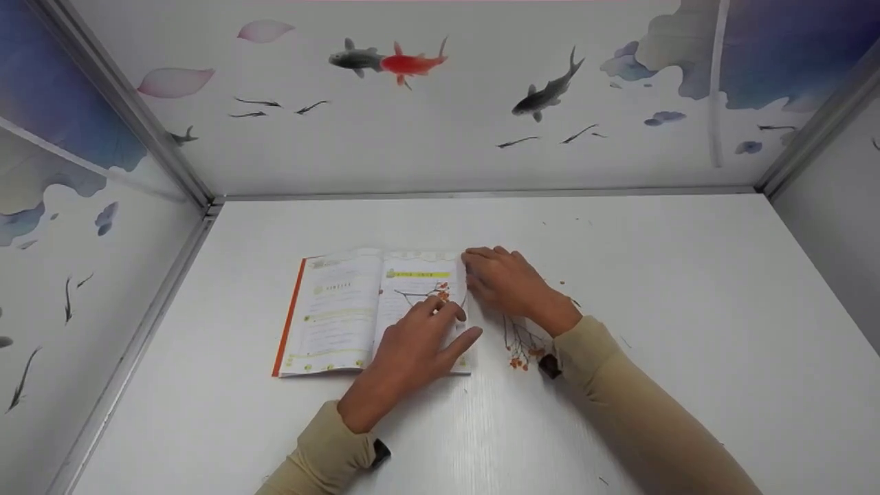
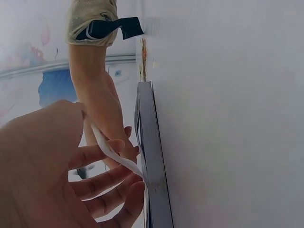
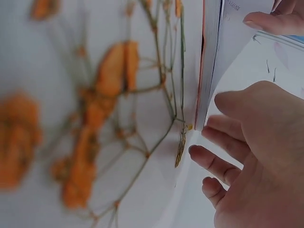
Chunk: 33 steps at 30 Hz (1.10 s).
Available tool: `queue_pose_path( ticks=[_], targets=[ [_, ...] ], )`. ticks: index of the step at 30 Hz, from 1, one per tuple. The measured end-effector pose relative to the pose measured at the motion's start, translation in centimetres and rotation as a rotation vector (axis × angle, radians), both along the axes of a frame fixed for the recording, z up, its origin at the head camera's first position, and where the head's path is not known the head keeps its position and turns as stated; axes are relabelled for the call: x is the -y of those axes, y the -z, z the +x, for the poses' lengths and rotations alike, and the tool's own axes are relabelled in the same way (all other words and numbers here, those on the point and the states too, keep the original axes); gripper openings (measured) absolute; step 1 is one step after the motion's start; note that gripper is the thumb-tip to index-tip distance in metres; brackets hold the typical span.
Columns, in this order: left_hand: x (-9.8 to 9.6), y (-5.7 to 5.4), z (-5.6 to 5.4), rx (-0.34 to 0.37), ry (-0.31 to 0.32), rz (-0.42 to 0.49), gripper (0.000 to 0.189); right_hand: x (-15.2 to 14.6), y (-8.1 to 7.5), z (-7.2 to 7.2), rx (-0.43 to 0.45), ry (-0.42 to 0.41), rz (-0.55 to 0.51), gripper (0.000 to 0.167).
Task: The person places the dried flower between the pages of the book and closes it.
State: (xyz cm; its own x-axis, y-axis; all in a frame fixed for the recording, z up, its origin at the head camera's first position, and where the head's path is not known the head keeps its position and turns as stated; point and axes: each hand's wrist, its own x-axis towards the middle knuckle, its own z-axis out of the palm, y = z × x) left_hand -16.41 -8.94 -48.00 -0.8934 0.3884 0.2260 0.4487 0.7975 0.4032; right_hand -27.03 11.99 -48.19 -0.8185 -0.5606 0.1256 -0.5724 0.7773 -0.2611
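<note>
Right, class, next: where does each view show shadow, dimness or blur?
Head view: bright, with soft shadow on the table beside the right sleeve; left wrist view: dimmer and greyish, though the book's edge is fairly clear; right wrist view: the orange clusters are blurred, probably too near the camera, while the thin stems look sharper.
</note>
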Motion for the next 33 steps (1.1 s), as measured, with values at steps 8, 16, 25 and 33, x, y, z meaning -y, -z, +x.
queue_pose_path(
  ticks=[8,16,25,33],
  targets=[
    [0.6,-1.6,0.0,0.035,-0.067,0.111,0.053,0.6,0.1,0.1,0.020,0.049,-0.001,0.050],
    [1.8,-3.8,-0.5,-0.029,-0.043,0.229,0.029,1.2,0.1,0.3,-0.004,0.071,0.016,0.062],
    [3.2,-5.6,-0.7,0.051,-0.023,0.334,0.013,1.7,-0.1,0.7,-0.003,0.039,0.059,0.048],
    [4.6,-7.0,-0.4,0.033,-0.021,0.337,0.018,1.8,-0.2,0.6,0.005,0.031,0.075,0.048]
  ],
)
